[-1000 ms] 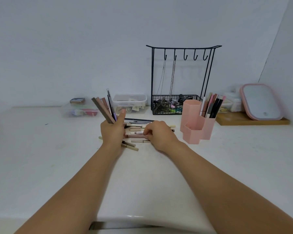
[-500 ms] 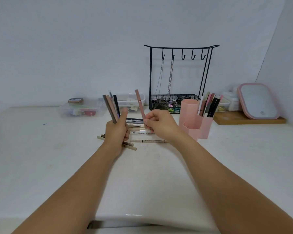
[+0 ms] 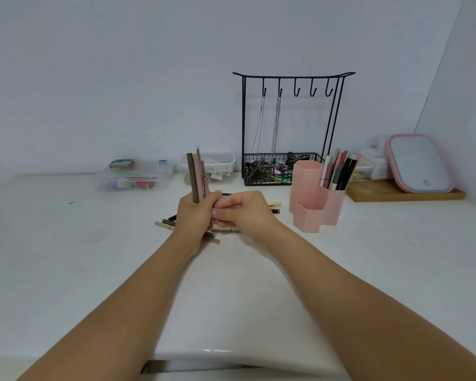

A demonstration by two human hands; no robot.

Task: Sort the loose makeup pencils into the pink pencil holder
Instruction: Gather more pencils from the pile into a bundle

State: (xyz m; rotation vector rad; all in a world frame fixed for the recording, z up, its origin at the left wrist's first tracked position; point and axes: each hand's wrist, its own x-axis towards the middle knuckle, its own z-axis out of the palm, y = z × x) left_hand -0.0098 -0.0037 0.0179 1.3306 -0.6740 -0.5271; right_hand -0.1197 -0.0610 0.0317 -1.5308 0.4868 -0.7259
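The left hand (image 3: 194,215) is closed around a bundle (image 3: 198,176) of pencils standing upright out of the fist. The right hand (image 3: 243,213) is curled, its fingertips (image 3: 217,214) touching the left hand's fingers; it seems to be tucking one more pencil into the bundle, though that pencil cannot be made out apart from the rest.

More loose pencils (image 3: 187,229) lie on the surface (image 3: 66,243) under and just behind the hands, some crossed over each other. The holder (image 3: 315,199) stands near the back edge, to the right of the hands, its tall rear cell already carrying several pencils (image 3: 338,171); the two front cells look empty.

To do this step well, I judge the left hand should loosen only enough to admit the new pencil, then close again, so none slide out below. Keeping the ends level would help the bundle drop cleanly into one cell. Gather the crossed ones from the top of the pile first, so none roll toward the near edge.
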